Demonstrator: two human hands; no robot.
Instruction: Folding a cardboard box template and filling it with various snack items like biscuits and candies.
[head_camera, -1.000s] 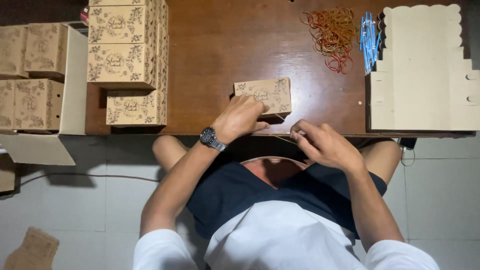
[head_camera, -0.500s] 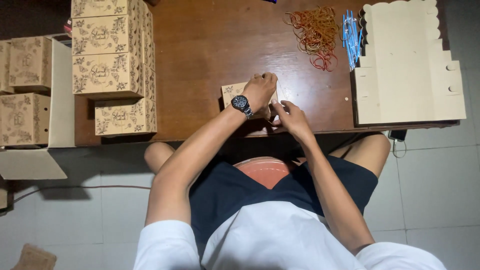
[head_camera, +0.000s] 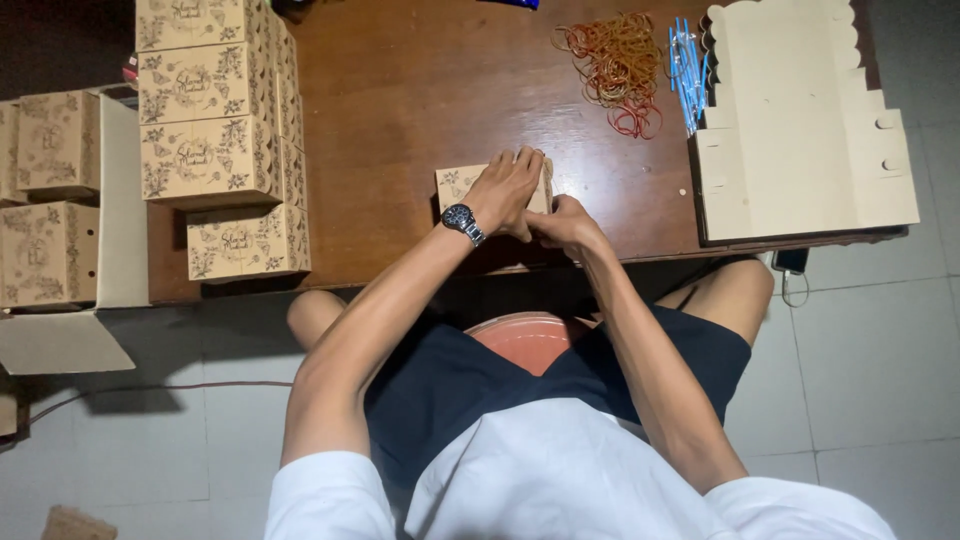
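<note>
Kraft-brown cardboard, printed with dark floral patterns, forms the small square box (head_camera: 462, 185) at the near edge of the wooden counter (head_camera: 400, 100). Left hand (head_camera: 505, 190) lies over it, fingers clamped; right hand (head_camera: 565, 222) pinches its side, beside the tangled rubber bands (head_camera: 612, 65).

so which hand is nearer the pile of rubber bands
Right. The right hand sits below the rubber bands, closer to them; the left hand lies on the small box, further left.
</note>
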